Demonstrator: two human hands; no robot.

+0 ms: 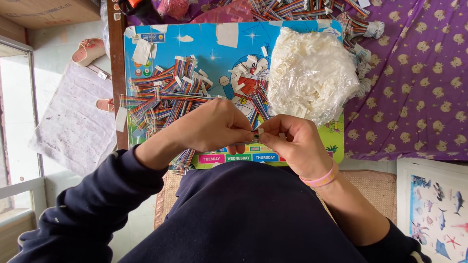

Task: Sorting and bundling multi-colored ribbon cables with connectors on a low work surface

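i see both hands meet over the near edge of the board (204, 44), a blue cartoon-printed panel lying on a purple bedspread (419, 87). my left hand (209, 125) is curled shut, knuckles up, wrist bent inward, fingers pinched on a short rainbow ribbon cable (254, 137). my right hand (292, 139) faces it, thumb and forefinger closed on a small white connector (260, 131) at that cable's end; a pink band (321, 179) sits on its wrist. both forearms angle in from the lower corners, the left one in a dark sleeve (92, 204). a heap of cables (161, 92) covers the board's left half, just behind the left hand. a clear bag of white connectors (312, 73) rests on the board's far right corner.
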